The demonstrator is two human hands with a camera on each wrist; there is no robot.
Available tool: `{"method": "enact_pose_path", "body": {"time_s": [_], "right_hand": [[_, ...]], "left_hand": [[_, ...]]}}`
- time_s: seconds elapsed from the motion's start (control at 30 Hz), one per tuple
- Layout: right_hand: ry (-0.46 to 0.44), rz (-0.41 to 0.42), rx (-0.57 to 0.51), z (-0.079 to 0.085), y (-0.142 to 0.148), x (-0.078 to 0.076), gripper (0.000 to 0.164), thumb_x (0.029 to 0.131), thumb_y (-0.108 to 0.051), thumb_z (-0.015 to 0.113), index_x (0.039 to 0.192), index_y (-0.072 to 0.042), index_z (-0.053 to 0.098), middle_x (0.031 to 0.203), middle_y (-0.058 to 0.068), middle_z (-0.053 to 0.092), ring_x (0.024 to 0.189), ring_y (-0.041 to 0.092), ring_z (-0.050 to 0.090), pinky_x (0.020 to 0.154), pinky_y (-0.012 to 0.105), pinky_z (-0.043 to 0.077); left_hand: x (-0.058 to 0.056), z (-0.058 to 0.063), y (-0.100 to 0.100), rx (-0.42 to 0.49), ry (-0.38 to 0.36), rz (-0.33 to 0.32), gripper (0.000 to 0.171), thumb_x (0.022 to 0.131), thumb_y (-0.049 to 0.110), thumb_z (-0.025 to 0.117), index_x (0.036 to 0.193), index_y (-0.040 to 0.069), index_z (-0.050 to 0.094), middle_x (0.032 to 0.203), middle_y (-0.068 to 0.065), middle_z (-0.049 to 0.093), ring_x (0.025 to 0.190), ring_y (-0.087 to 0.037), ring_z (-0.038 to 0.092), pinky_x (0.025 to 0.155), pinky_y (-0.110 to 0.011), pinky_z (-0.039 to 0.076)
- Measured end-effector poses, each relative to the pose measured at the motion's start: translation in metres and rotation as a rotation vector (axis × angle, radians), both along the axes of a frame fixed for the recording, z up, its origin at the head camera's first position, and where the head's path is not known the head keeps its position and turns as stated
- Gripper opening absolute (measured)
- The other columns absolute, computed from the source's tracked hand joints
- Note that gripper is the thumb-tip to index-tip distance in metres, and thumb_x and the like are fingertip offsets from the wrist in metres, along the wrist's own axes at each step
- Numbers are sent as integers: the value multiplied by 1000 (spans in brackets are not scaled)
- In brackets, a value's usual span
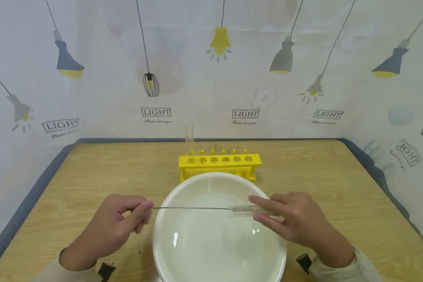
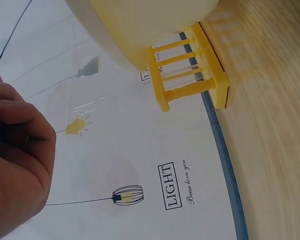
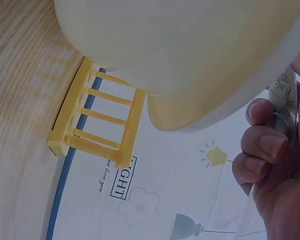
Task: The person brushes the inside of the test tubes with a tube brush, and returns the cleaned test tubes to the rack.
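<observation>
Gripping wire and tube, respectively, are left and right hands (head view alone shows the bowl's interior).

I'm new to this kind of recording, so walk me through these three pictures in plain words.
There is no machine here: a person works with two bare hands. The wide picture comes from a camera on the head, looking forward and down. The other two, which look turned sideways, come from cameras worn on each wrist.

On the wooden table sits a white bowl. Behind it is a yellow rack, with one clear tube standing at its left end in the head view.

Over the bowl, the left hand pinches a thin wire, and the right hand holds a second tube. The wire runs into that tube, where the right wrist view shows bristles.
</observation>
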State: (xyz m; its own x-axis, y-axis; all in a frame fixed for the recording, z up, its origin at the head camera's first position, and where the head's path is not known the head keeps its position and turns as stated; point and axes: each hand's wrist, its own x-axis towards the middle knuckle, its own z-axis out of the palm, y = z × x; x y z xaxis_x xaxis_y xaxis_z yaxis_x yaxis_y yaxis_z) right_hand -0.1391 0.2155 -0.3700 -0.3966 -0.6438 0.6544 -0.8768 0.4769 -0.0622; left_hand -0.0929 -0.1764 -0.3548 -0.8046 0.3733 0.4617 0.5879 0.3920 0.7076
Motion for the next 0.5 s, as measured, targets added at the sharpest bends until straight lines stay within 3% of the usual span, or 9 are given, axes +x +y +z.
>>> {"method": "enact_pose_path", "body": {"time_s": [0.27,0.5], "right_hand": [[-8,3,-4,-3,-2,0,39,102,-48,53,119,-19,74,63,-14,58,49,-6,40,49,5,31],[-5,-29,11,1,-1,1,41,103,-49,50,117,-20,75,64,-14,59,48,-6,39,48,6,31]], "left_hand": [[0,0,-7,-26,-6,6,41,98,-5,55,69,24,55,56,14,51,51,-1,48,54,-21,46],[-7,-5,-14,21,61,-55,38,94,-12,55,70,17,58,54,7,52,51,-2,50,53,-19,44]]}}
